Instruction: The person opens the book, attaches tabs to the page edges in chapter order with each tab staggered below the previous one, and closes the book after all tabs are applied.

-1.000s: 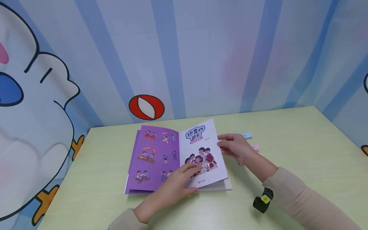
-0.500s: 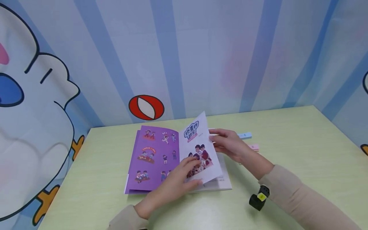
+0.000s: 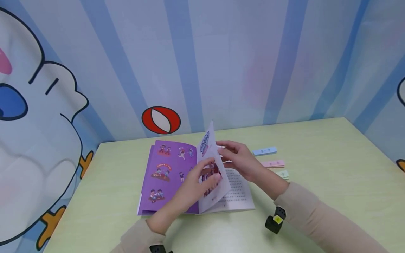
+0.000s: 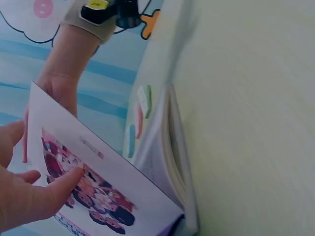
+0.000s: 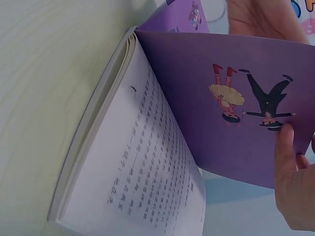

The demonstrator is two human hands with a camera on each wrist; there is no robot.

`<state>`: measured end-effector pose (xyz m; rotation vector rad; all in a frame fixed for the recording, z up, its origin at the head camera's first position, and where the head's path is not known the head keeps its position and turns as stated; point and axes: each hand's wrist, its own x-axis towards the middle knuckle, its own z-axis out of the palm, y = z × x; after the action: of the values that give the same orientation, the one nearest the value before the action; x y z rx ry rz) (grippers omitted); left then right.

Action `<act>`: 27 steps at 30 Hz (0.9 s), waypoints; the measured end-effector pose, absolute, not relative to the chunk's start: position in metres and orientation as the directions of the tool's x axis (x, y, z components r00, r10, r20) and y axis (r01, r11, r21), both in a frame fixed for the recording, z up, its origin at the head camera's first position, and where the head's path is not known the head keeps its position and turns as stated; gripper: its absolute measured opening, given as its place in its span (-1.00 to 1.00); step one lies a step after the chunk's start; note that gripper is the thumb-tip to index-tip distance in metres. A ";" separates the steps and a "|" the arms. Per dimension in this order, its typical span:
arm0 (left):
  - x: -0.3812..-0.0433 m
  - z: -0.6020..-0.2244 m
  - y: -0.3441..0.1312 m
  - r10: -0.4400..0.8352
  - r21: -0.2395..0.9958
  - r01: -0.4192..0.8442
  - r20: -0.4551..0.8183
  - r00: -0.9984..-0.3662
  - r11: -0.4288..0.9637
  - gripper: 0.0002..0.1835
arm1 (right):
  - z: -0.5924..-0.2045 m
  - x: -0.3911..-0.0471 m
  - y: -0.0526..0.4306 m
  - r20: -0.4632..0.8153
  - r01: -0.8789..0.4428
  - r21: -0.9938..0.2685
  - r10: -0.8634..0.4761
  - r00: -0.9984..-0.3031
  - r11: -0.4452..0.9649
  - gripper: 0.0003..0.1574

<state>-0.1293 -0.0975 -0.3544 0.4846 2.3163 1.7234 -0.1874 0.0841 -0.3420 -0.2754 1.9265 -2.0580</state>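
Note:
An open book lies on the table, its purple left page [image 3: 173,191] printed with small cartoon children. A white illustrated leaf [image 3: 221,195] stands raised from the spine, leaning left. Its purple back [image 5: 236,152] shows in the right wrist view. My left hand [image 3: 193,186] touches the white side, thumb and fingers spread over the picture. Behind the leaf's free edge, my right hand [image 3: 245,163] has a fingertip against the purple back; some of its fingers are partly hidden. Beneath lies a page of text [image 5: 152,142], flat in the book.
Small printed strips in blue [image 3: 265,151], pink [image 3: 274,163] and green [image 3: 283,174] lie right of the book, beyond my right wrist. The pale table [image 3: 322,168] meets a striped cartoon backdrop [image 3: 215,70] at its far edge.
The white leaf has swung up and left, uncovering the text page below. My right hand has moved left with it. My left hand has lifted slightly, and more of the strips shows.

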 end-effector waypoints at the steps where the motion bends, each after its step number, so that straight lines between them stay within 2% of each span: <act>1: -0.130 -0.352 -0.097 0.375 0.966 0.113 0.018 -0.927 0.234 -0.35 | -0.342 -0.187 0.082 -0.060 0.081 -0.996 -0.355 -0.933 -0.044 -0.45; 13: -0.136 -0.333 -0.098 0.206 0.977 0.022 -0.023 -0.978 0.211 -0.31 | -0.339 -0.183 0.063 -0.013 0.034 -0.998 -0.386 -0.923 -0.047 -0.45; 17: -0.135 -0.329 -0.101 0.193 0.980 -0.012 -0.051 -0.980 0.198 -0.32 | -0.338 -0.181 0.059 -0.015 0.027 -0.999 -0.388 -0.921 -0.025 -0.44; 27: -0.135 -0.317 -0.112 0.180 0.992 -0.070 -0.089 -0.980 0.110 -0.39 | -0.347 -0.180 0.051 0.089 -0.077 -0.996 -0.441 -0.893 -0.045 -0.46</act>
<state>-0.1353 -0.1115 -0.3171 0.1110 2.1926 1.9763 -0.1800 0.0510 -0.3468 -0.5541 1.9710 -2.0246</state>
